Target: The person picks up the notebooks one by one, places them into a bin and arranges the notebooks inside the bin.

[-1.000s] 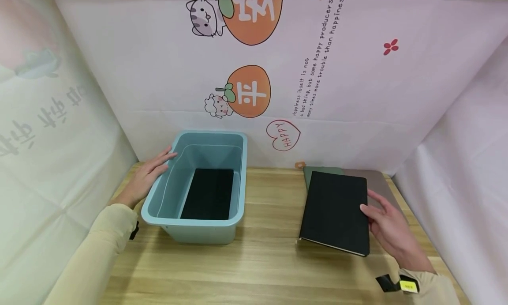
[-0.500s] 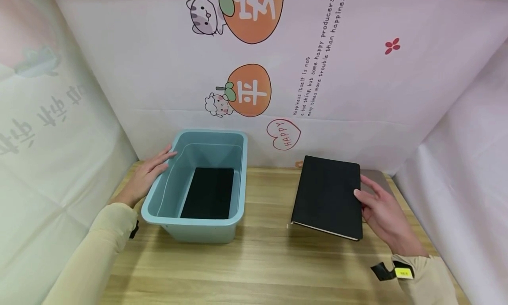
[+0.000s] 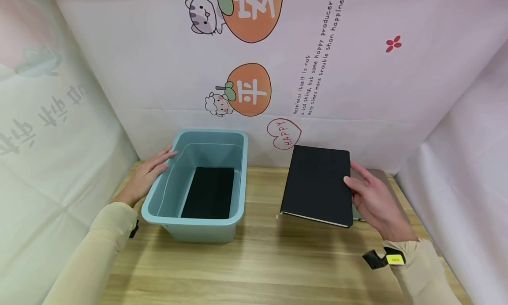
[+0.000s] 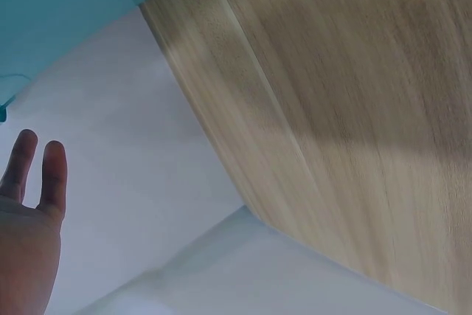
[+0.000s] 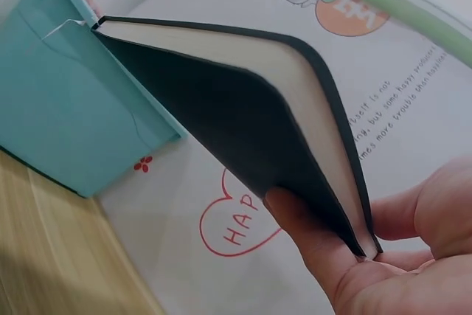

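Note:
A black notebook (image 3: 317,186) is held above the table by the right hand (image 3: 373,203), thumb on its top cover and fingers beneath its right edge. In the right wrist view the notebook (image 5: 214,101) shows its cream pages, pinched at one corner by the right hand (image 5: 398,256). The left hand (image 3: 144,177) rests with straight fingers on the left rim of a blue bin (image 3: 241,177). Flat on the bin's floor lies another black item (image 3: 209,192). Two fingers of the left hand (image 4: 33,219) show extended in the left wrist view.
Behind the right hand, a grey-brown flat item (image 3: 382,177) and part of a green one (image 3: 357,214) lie on the wooden table (image 3: 254,269). Printed white cloth (image 3: 341,84) stands behind the table, with more white cloth on both sides.
The right hand has carried the notebook leftward and toward the back cloth, off the spot above the flat items. The left hand and the bin have stayed in place.

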The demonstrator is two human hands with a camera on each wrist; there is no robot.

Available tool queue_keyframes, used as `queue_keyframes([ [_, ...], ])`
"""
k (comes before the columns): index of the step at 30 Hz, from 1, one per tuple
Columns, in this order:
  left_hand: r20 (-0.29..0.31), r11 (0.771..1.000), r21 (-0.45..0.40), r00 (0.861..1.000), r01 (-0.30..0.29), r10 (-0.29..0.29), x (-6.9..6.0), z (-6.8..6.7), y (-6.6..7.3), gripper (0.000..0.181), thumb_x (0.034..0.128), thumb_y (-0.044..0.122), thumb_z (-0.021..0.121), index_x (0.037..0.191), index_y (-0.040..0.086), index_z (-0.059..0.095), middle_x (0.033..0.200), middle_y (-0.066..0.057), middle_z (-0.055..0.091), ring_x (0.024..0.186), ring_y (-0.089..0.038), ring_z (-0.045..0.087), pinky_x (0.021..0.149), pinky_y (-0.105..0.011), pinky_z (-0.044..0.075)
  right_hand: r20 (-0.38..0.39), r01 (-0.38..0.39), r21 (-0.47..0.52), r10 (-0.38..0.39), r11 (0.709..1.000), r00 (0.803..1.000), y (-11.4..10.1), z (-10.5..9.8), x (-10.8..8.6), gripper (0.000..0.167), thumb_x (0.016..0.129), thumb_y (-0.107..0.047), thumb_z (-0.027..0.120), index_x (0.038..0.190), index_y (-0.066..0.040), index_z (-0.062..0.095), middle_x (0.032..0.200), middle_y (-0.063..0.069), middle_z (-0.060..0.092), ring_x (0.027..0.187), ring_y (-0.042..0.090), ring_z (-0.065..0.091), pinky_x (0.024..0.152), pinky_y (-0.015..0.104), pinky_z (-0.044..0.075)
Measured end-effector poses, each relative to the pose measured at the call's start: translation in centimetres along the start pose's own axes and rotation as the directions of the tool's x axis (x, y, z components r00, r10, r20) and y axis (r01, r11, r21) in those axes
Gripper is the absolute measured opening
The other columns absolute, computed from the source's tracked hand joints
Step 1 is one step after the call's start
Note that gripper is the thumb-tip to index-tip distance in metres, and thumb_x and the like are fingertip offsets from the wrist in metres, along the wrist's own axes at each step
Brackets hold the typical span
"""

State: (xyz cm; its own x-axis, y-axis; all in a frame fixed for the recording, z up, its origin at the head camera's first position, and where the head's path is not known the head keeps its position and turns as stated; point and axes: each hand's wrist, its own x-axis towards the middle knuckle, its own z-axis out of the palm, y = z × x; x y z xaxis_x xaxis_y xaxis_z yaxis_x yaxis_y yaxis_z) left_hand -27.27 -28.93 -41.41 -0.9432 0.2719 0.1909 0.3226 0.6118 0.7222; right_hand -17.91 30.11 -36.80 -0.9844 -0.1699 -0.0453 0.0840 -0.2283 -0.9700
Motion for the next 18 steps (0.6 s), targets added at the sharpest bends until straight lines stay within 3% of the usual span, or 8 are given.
queue_keyframes([
  [8, 0.003, 1.0, 0.002, 1.0, -0.001, 0.001, 0.0, 0.0, 0.3, 0.044, 0.1111, 0.032, 0.042, 0.155, 0.027, 0.045, 0.169, 0.014, 0.02, 0.161, -0.031, 0.016, 0.124, -0.067, 0.017, -0.001, 0.008, 0.011, -0.008, 1.0, 1.0, -0.4, 0.8, 1.2, 0.085, 0.105, -0.01, 0.056, 0.166, -0.017, -0.002, 0.114, -0.006, 0.075, 0.103, 0.006, 0.072, 0.085, 0.02, 0.06],
  [14, 0.005, 1.0, 0.012, 1.0, -0.013, 0.013, -0.1, -0.1, 0.3, 0.045, 0.1108, 0.034, 0.043, 0.155, 0.029, 0.045, 0.169, 0.015, 0.02, 0.16, -0.03, 0.017, 0.124, -0.067, 0.018, -0.022, 0.002, -0.003, -0.002, 1.0, 1.0, -0.7, 1.4, 2.1, 0.085, 0.104, -0.014, 0.06, 0.166, -0.02, 0.003, 0.091, -0.007, 0.071, 0.089, 0.004, 0.069, 0.076, 0.017, 0.057],
  [18, 0.004, 1.0, 0.013, 1.0, -0.012, 0.012, -0.1, -0.1, 0.2, 0.045, 0.1107, 0.035, 0.043, 0.155, 0.03, 0.045, 0.169, 0.017, 0.02, 0.16, -0.03, 0.017, 0.124, -0.067, 0.018, -0.008, -0.002, 0.005, 0.002, 1.0, 1.0, -1.1, 1.9, 2.7, 0.083, 0.103, -0.015, 0.06, 0.166, -0.021, 0.006, 0.107, -0.007, 0.073, 0.095, 0.005, 0.071, 0.08, 0.019, 0.059],
])
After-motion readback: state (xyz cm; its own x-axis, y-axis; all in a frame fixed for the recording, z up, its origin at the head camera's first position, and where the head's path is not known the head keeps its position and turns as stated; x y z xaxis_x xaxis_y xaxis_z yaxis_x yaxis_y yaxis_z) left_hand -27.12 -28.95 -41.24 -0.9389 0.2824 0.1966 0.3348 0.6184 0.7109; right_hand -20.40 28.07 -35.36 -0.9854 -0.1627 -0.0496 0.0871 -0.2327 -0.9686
